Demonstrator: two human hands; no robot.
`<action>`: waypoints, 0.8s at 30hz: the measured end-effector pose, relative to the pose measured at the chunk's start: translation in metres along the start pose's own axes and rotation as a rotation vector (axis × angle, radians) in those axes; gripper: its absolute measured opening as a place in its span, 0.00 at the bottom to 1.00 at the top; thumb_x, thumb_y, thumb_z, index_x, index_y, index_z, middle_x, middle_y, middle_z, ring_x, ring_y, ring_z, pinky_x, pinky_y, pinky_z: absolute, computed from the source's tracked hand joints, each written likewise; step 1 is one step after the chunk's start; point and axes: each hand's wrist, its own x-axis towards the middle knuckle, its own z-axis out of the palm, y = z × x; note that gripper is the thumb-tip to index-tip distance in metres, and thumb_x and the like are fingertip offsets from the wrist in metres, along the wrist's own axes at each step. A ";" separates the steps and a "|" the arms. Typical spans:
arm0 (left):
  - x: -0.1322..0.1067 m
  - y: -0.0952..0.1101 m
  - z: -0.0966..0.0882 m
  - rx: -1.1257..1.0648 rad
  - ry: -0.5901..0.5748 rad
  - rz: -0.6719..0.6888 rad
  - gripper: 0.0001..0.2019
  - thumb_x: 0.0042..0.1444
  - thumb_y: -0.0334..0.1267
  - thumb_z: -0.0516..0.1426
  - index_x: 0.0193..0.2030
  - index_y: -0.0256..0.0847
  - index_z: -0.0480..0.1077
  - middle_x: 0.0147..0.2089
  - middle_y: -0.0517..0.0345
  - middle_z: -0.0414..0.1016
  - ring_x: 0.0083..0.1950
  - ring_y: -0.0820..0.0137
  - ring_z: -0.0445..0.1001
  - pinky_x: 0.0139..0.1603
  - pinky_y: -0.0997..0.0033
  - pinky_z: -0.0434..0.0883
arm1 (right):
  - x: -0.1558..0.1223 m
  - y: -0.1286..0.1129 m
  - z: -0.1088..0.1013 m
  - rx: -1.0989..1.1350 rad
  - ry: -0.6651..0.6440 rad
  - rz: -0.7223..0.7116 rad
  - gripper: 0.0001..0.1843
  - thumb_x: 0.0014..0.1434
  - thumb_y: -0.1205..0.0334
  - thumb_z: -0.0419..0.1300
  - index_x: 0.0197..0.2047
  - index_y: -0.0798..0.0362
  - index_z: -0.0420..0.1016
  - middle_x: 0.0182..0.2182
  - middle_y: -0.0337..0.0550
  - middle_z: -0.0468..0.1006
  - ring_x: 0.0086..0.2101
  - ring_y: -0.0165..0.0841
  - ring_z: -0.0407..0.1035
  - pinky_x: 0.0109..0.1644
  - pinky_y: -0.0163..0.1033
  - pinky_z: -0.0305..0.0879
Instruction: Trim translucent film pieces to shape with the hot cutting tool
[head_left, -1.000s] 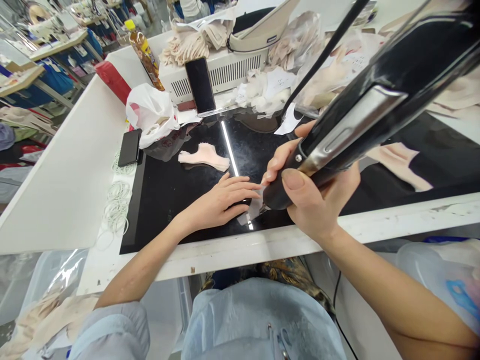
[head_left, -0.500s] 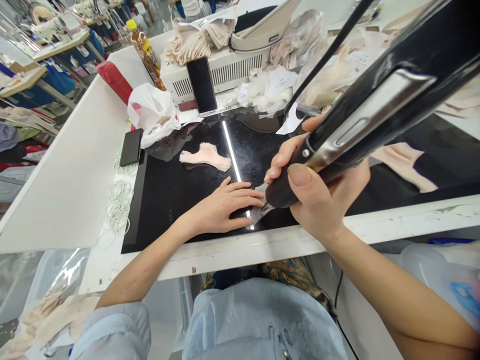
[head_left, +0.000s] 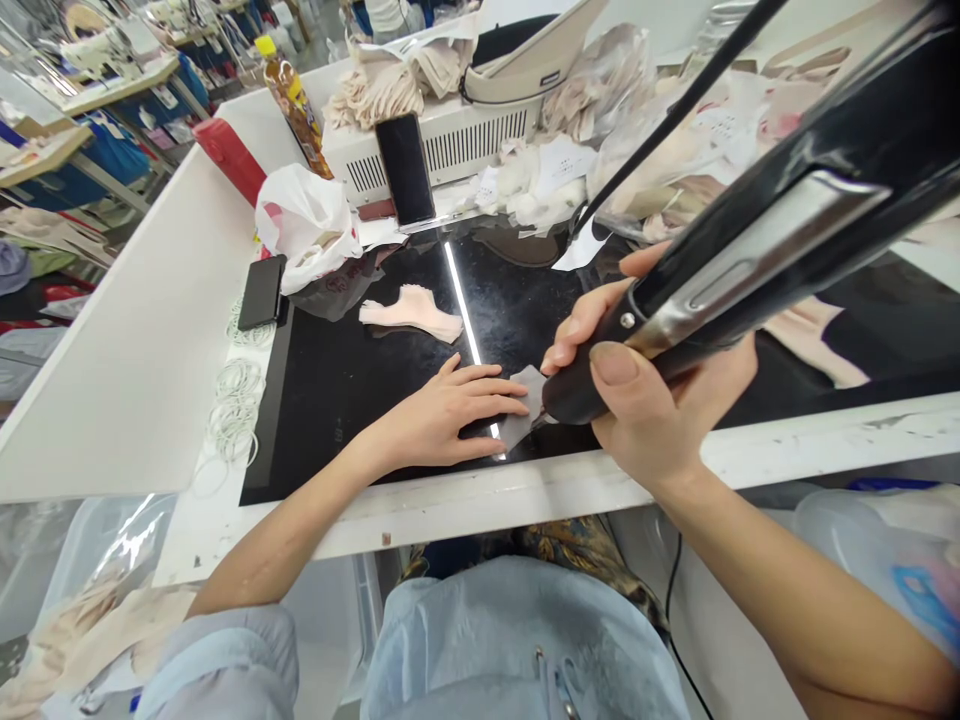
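My left hand (head_left: 457,412) lies flat on the black glossy work surface (head_left: 337,410), fingers stretched out. Its fingertips rest on a small thin grey piece of material (head_left: 523,425). My right hand (head_left: 660,410) is wrapped round a thick black handheld tool (head_left: 720,290) with a silver lever-like part along its side. The tool's narrow tip is at the right edge of the grey piece; exact contact is hard to tell. A pale pink fabric piece (head_left: 412,311) lies beyond my left hand. Another pink piece (head_left: 814,340) sits to the right, partly behind the tool.
A phone (head_left: 405,170) leans upright at the back; another dark phone (head_left: 262,293) lies left, near pale elastic bands (head_left: 234,420). A white plastic bag (head_left: 304,225), a drink bottle (head_left: 294,105) and bagged fabric (head_left: 600,80) line the back. A black cable (head_left: 675,115) crosses the upper right.
My right hand and the black tool have shifted slightly to the right, exposing more of the grey piece. My left hand has stayed in place.
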 end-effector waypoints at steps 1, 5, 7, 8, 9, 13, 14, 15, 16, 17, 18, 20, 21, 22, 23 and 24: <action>0.000 0.000 0.000 0.001 0.002 0.000 0.22 0.67 0.44 0.58 0.67 0.55 0.65 0.72 0.58 0.65 0.77 0.55 0.54 0.76 0.34 0.37 | 0.000 0.000 0.000 -0.003 0.003 0.003 0.22 0.55 0.50 0.71 0.51 0.37 0.70 0.32 0.35 0.77 0.25 0.34 0.72 0.28 0.43 0.74; 0.000 0.000 0.000 0.009 -0.004 -0.003 0.22 0.67 0.44 0.58 0.66 0.54 0.66 0.72 0.59 0.65 0.77 0.56 0.54 0.76 0.34 0.36 | 0.000 -0.002 0.000 0.001 -0.001 0.006 0.22 0.55 0.51 0.71 0.50 0.37 0.71 0.31 0.35 0.76 0.25 0.34 0.71 0.27 0.43 0.74; 0.000 0.001 0.000 0.013 -0.010 -0.004 0.21 0.67 0.44 0.58 0.66 0.55 0.66 0.72 0.60 0.64 0.77 0.57 0.53 0.76 0.34 0.36 | 0.001 -0.003 0.001 -0.003 0.001 -0.002 0.20 0.56 0.51 0.70 0.51 0.38 0.72 0.31 0.36 0.76 0.24 0.34 0.70 0.27 0.43 0.73; 0.000 0.001 0.000 0.014 -0.012 -0.003 0.21 0.67 0.44 0.57 0.66 0.55 0.66 0.72 0.61 0.64 0.77 0.57 0.52 0.76 0.34 0.37 | 0.002 -0.004 0.001 -0.003 0.006 -0.011 0.20 0.56 0.51 0.70 0.51 0.38 0.72 0.31 0.36 0.76 0.24 0.34 0.70 0.27 0.43 0.73; 0.000 0.001 0.000 0.016 -0.012 -0.001 0.21 0.67 0.44 0.57 0.66 0.55 0.66 0.73 0.62 0.63 0.77 0.57 0.52 0.76 0.34 0.37 | 0.002 -0.004 0.001 -0.001 0.014 -0.019 0.19 0.56 0.51 0.69 0.51 0.38 0.73 0.32 0.36 0.76 0.25 0.34 0.71 0.27 0.43 0.73; 0.000 0.002 -0.001 0.025 -0.014 0.000 0.22 0.67 0.44 0.57 0.67 0.56 0.65 0.73 0.61 0.63 0.77 0.57 0.52 0.75 0.33 0.37 | 0.001 -0.003 0.002 -0.001 0.023 0.000 0.20 0.56 0.51 0.70 0.51 0.37 0.72 0.33 0.35 0.77 0.26 0.34 0.73 0.29 0.43 0.76; 0.000 0.002 -0.001 0.027 -0.015 0.000 0.22 0.67 0.44 0.57 0.67 0.56 0.65 0.73 0.61 0.63 0.77 0.56 0.52 0.75 0.33 0.37 | 0.000 -0.003 0.003 0.003 0.023 0.011 0.21 0.56 0.51 0.70 0.51 0.37 0.72 0.33 0.35 0.77 0.27 0.34 0.74 0.30 0.43 0.77; 0.000 0.002 -0.001 0.030 -0.015 0.000 0.22 0.67 0.44 0.57 0.67 0.56 0.65 0.73 0.61 0.63 0.77 0.56 0.53 0.75 0.33 0.37 | 0.000 -0.003 0.003 0.009 0.023 0.022 0.21 0.55 0.51 0.70 0.51 0.37 0.72 0.33 0.35 0.77 0.27 0.34 0.75 0.30 0.43 0.78; 0.000 0.002 -0.001 0.032 -0.016 0.001 0.22 0.67 0.44 0.57 0.67 0.56 0.65 0.73 0.61 0.63 0.77 0.57 0.53 0.75 0.33 0.37 | -0.001 -0.003 0.003 0.015 0.027 0.028 0.21 0.55 0.51 0.71 0.51 0.38 0.72 0.33 0.35 0.78 0.27 0.34 0.75 0.31 0.43 0.79; 0.000 0.002 -0.001 0.033 -0.016 0.000 0.22 0.67 0.44 0.57 0.67 0.56 0.65 0.73 0.61 0.63 0.77 0.57 0.52 0.76 0.33 0.37 | -0.001 -0.002 0.004 0.018 0.039 0.029 0.21 0.54 0.51 0.71 0.50 0.38 0.72 0.33 0.35 0.78 0.27 0.34 0.75 0.31 0.44 0.79; 0.000 0.002 -0.001 0.034 -0.016 0.000 0.22 0.67 0.44 0.57 0.67 0.56 0.65 0.73 0.61 0.63 0.77 0.57 0.52 0.76 0.33 0.37 | -0.002 -0.002 0.004 0.017 0.052 0.029 0.21 0.54 0.51 0.71 0.49 0.38 0.72 0.32 0.35 0.78 0.26 0.34 0.75 0.30 0.44 0.79; 0.000 0.002 -0.001 0.033 -0.016 -0.001 0.22 0.67 0.44 0.57 0.67 0.56 0.65 0.73 0.61 0.63 0.77 0.57 0.52 0.76 0.33 0.37 | -0.002 -0.002 0.005 -0.004 0.078 0.021 0.20 0.54 0.51 0.72 0.49 0.39 0.72 0.31 0.35 0.77 0.27 0.35 0.75 0.31 0.45 0.79; 0.000 0.002 -0.001 0.033 -0.016 -0.001 0.22 0.67 0.44 0.57 0.68 0.56 0.65 0.73 0.61 0.63 0.77 0.56 0.52 0.76 0.33 0.37 | -0.002 -0.001 0.006 -0.020 0.091 0.012 0.20 0.54 0.52 0.71 0.49 0.40 0.72 0.31 0.35 0.76 0.27 0.35 0.76 0.31 0.45 0.79; 0.000 0.002 0.000 0.032 -0.017 -0.001 0.23 0.67 0.44 0.57 0.68 0.56 0.65 0.73 0.61 0.63 0.77 0.56 0.52 0.76 0.33 0.37 | -0.002 -0.001 0.006 -0.036 0.100 0.004 0.20 0.54 0.52 0.71 0.49 0.41 0.72 0.30 0.35 0.76 0.28 0.36 0.76 0.32 0.46 0.80; 0.000 0.002 0.000 0.032 -0.017 -0.001 0.23 0.67 0.44 0.58 0.68 0.56 0.65 0.73 0.61 0.63 0.77 0.56 0.52 0.76 0.33 0.37 | -0.002 0.000 0.007 -0.049 0.105 0.001 0.20 0.55 0.52 0.71 0.49 0.41 0.72 0.30 0.36 0.75 0.29 0.36 0.77 0.33 0.47 0.80; 0.000 0.003 0.000 0.031 -0.018 -0.002 0.23 0.67 0.44 0.58 0.68 0.56 0.65 0.73 0.60 0.63 0.77 0.55 0.52 0.76 0.32 0.37 | -0.001 0.000 0.007 -0.054 0.107 -0.005 0.20 0.55 0.52 0.71 0.49 0.42 0.72 0.30 0.36 0.75 0.29 0.36 0.77 0.34 0.47 0.80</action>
